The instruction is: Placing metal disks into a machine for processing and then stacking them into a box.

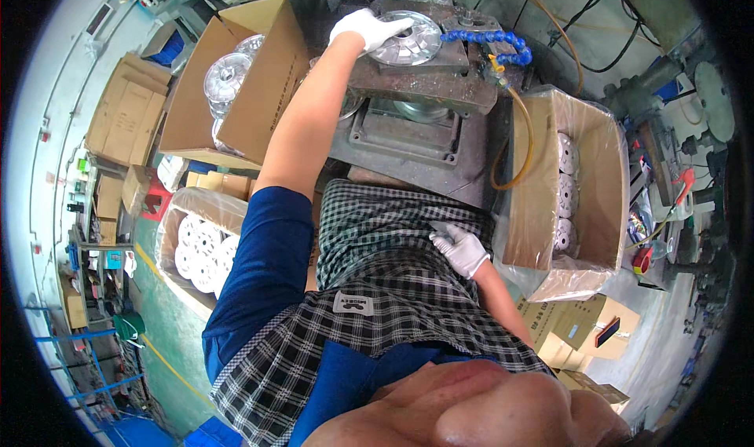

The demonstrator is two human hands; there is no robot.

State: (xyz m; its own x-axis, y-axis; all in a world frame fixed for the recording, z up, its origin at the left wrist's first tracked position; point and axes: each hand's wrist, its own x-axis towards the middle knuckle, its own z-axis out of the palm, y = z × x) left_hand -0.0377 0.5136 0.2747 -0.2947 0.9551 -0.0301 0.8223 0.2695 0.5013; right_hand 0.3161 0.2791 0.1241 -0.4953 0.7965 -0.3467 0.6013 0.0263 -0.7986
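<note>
On the machine's worktable at the top sits a round silver cast-metal disc (410, 39), with slots and a central hole. My left hand (371, 31), in a white glove, reaches out to it and is closed on its left edge, fingertips over its top. My right hand (462, 252), also in a white glove, lies on the checked apron (385, 227) over my lap. Its fingers are stretched out and it holds nothing. A blue segmented coolant hose (491, 37) points at the disc's right side.
At the left, a cardboard box (271, 78) holds shiny round metal parts. Below it, a plastic-lined box (177, 270) contains several pale discs. Another lined box (526, 204) with stacked discs stands at the right. A yellowish tube (528, 133) loops beside the metal machine base (463, 168).
</note>
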